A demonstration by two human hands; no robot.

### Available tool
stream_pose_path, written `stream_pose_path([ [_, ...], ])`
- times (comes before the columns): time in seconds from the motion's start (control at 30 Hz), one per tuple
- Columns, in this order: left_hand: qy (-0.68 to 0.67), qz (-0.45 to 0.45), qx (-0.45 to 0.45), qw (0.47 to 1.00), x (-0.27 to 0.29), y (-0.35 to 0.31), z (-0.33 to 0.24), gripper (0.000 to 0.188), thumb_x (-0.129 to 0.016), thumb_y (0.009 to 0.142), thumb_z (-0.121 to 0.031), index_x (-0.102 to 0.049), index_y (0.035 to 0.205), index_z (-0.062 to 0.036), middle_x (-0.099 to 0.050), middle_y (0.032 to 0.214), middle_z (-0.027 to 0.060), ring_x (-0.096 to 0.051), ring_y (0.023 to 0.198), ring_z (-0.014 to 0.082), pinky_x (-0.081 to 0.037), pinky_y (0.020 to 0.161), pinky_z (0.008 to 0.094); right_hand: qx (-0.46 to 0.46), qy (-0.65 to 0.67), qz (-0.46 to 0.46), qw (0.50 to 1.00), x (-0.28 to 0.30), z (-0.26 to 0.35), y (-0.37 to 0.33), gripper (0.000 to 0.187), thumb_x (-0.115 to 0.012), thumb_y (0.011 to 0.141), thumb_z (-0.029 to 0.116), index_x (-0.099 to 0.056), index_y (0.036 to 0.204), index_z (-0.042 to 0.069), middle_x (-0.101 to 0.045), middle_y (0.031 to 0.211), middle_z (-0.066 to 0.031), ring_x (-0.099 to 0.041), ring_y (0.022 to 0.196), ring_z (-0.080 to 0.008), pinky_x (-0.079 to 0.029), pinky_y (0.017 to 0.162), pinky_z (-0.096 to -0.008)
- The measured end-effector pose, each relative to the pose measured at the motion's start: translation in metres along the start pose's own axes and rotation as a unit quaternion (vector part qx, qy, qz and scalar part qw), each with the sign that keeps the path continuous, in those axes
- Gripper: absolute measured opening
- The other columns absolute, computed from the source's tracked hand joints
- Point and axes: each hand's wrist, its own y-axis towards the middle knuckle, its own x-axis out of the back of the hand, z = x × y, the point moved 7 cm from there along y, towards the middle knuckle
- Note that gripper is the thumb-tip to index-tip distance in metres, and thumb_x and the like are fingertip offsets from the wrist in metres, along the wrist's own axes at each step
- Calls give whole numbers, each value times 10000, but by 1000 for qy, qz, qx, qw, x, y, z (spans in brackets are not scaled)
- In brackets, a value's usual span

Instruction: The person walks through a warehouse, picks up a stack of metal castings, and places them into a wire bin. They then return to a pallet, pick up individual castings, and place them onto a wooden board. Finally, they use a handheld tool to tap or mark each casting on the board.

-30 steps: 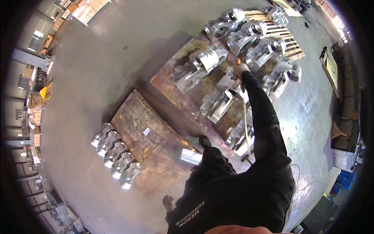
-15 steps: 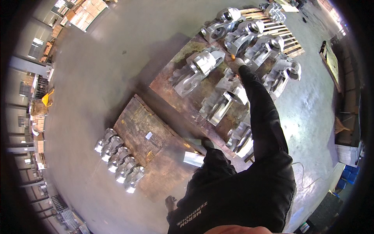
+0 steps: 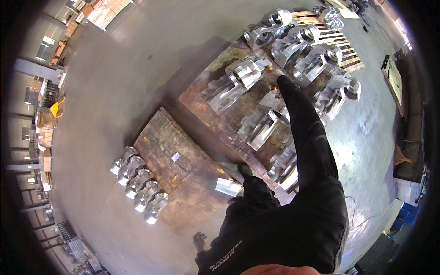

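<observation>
My right arm reaches far forward over a rust-brown plate on the floor. My right hand is closed round a small tool with an orange end; the rest of the tool is hidden. That orange end is at the far right end of a shiny machined metal part with a thick ring in its middle. Nearer my arm lies a similar metal part, partly covered by my sleeve. My left hand hangs low at my side, holding nothing visible, its thumb apart from its fingers.
More silvery parts stand on the plate's far and right sides, beside a slatted wooden pallet. To the left, a row of rounded metal pieces lies beside a brown board. A pale sheet lies near my leg.
My right hand has moved left with the tool, from between the metal parts to the end of the ringed one. The whole view has shifted slightly. My left hand still hangs low.
</observation>
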Motion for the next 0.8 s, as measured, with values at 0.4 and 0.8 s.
stream_pose_path([
  [0.4, -22, 14, -23, 999, -6, -2, 12, 251, -555, 933, -178, -555, 1107, 3, -626, 890, 130, -629, 749, 213, -551, 669, 343, 116, 127, -21, 985, 108, 27, -157, 432, -540, 886, 389, -622, 1100, 23, -678, 964, -225, -664, 921, -372, -511, 751, -418],
  [0.8, -110, 76, -85, 987, -33, 37, 9, 267, -559, 947, -222, -571, 1129, -27, -635, 893, 107, -610, 764, 181, -506, 668, 292, 155, -102, -69, 980, 6, 71, -334, 396, -615, 837, 236, -513, 1162, 34, -654, 922, -239, -636, 877, -422, -491, 769, -497],
])
